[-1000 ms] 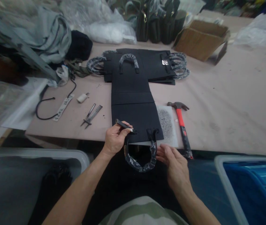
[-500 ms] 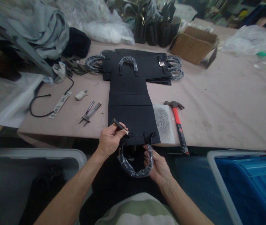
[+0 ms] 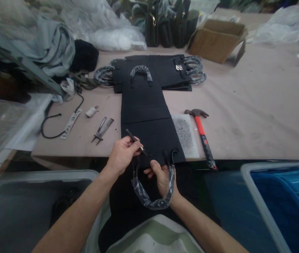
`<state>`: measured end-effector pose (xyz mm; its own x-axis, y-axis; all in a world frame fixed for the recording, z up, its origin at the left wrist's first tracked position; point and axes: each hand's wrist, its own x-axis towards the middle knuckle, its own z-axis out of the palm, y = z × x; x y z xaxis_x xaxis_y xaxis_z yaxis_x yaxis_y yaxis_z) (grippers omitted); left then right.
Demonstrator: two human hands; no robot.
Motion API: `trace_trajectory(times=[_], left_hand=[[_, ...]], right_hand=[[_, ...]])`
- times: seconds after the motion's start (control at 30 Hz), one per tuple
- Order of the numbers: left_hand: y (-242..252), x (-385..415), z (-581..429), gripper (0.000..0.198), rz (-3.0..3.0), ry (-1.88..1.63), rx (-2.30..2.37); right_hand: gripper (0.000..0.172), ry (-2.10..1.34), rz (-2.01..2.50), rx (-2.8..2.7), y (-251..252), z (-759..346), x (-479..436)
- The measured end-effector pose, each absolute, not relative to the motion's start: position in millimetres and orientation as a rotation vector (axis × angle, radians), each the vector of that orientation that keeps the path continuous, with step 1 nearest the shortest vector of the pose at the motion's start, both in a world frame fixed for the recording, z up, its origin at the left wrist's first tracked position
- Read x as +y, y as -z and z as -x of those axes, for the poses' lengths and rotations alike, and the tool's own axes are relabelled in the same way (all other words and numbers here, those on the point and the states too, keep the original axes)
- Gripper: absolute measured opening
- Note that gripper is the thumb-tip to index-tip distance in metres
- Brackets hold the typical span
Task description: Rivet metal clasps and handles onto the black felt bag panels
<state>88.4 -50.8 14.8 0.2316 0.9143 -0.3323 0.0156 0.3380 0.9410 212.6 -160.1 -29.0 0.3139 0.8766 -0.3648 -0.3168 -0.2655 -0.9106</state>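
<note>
A black bag panel (image 3: 146, 133) lies lengthwise, its near end hanging slightly past the table edge. My left hand (image 3: 123, 153) is closed in a pinch on a slim dark stick-like piece (image 3: 130, 134), whose lower tip meets the panel near its near-left corner; its exact kind is unclear. A plastic-wrapped handle (image 3: 153, 203) hangs in a loop from that near end, its right strap looped through a tab. Inside the loop, my right hand (image 3: 163, 177) pinches the panel's near edge, thumb on top; some fingers are hidden.
Right of the panel lie a speckled white pad (image 3: 184, 135) and a claw hammer (image 3: 202, 135). At left are metal prong tools (image 3: 103, 130), a white cylinder (image 3: 91, 111) and a corded label (image 3: 71, 124). Stacked panels (image 3: 171, 72) and a cardboard box (image 3: 216, 40) stand behind. Bins (image 3: 260, 203) flank me.
My right hand has moved left and up, from beside the handle to the panel's near edge, its thumb now on top. The piece in my left hand has turned slightly. The view has shifted a little.
</note>
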Motion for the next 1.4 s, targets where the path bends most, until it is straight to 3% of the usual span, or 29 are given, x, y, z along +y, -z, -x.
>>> trace_trajectory(times=[0.3,0.6,0.87,1.27,1.4], left_hand=[[-38.5,-46.6,-108.8,0.031,-1.161,-0.982,1.008],[-34.0,-44.5,-105.6,0.041,-0.891,-0.801,1.087],[-42.7,-47.8,-101.2,0.047,-0.899,-0.812,1.071],[-37.4,-53.5,-97.3,0.042,-1.043,-0.839,1.029],[-36.9,-54.8,-97.9,0.041,-1.074,-0.851,1.062]], right_hand=[[0.041,-1.431,1.068,-0.323,16.0,-215.6,-148.0],[0.04,-1.564,0.952,-0.243,30.8,-222.9,-153.0],[0.039,-1.592,0.882,-0.224,31.7,-219.9,-149.8],[0.038,-1.58,0.834,-0.252,30.2,-218.9,-149.3],[0.031,-1.56,0.835,-0.284,26.8,-218.9,-149.1]])
